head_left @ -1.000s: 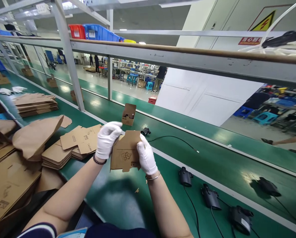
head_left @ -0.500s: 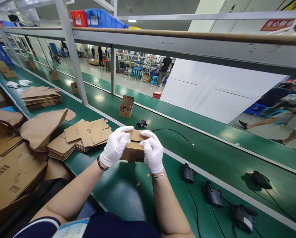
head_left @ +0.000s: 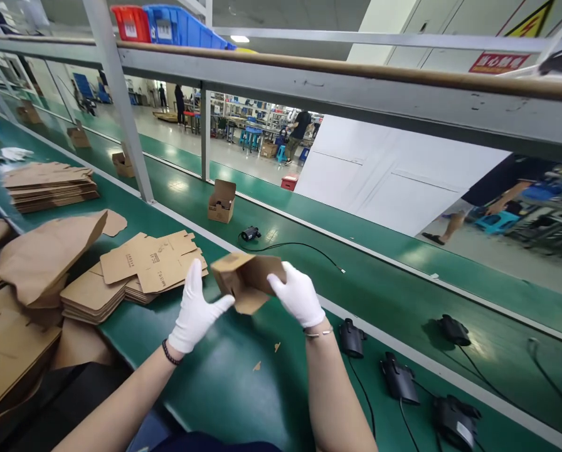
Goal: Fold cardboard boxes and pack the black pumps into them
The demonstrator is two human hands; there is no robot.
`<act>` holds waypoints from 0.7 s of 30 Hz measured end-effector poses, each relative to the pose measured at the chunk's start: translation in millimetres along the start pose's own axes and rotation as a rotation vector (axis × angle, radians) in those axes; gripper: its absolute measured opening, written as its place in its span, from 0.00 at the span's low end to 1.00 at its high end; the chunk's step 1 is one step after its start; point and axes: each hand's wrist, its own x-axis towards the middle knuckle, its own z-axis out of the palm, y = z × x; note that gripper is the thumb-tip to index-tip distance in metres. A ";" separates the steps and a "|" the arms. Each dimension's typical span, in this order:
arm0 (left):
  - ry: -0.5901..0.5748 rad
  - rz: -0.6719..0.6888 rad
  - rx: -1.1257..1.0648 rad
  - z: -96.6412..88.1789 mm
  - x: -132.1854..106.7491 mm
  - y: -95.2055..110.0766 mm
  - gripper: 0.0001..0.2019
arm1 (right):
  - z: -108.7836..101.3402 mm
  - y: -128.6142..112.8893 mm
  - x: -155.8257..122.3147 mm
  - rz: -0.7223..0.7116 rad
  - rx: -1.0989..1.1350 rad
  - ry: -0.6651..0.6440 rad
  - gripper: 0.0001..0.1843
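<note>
Now the left hand [head_left: 196,311] stands open, fingers spread just beside the cardboard box [head_left: 243,276]; the right hand [head_left: 298,296] alone grips it, tilted above the tabletop [head_left: 224,383], no longer clasped by both.

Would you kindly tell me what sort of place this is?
Most likely a factory packing line: a long green conveyor belt, black corded devices in a row, and stacks of flat cardboard blanks, like the half-folded carton the right hand grips.

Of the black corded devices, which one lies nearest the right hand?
The black device just right of the right hand, leftmost in the near row of three.
</note>
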 end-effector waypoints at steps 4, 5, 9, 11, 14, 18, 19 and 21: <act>-0.138 0.102 0.272 0.7 3.8 -24.1 0.26 | 19.2 3.2 43.3 -0.231 0.008 -0.403 0.12; -0.136 0.098 0.292 0.1 6.5 -29.5 0.23 | 27.9 6.6 64.2 -0.174 0.028 -0.442 0.14; 0.015 0.111 0.407 -6.2 14.2 -39.7 0.23 | 74.5 26.7 160.0 0.218 -0.125 -0.297 0.18; 0.084 0.137 0.468 -11.7 12.6 -36.9 0.25 | 101.3 36.4 197.2 0.288 -0.201 -0.259 0.19; 0.191 0.273 0.500 -22.6 2.0 -28.5 0.30 | 139.0 47.5 227.4 0.335 -0.258 -0.247 0.19; 0.208 0.486 0.422 -34.6 -15.7 -13.3 0.33 | 167.7 53.3 233.2 0.291 -0.257 -0.207 0.15; 0.186 0.503 0.394 -35.1 -18.6 -7.8 0.33 | 167.8 53.5 230.2 0.266 -0.249 -0.182 0.15; 0.091 0.521 0.342 -31.1 -21.0 5.8 0.32 | 156.4 53.5 218.4 0.197 -0.230 -0.114 0.16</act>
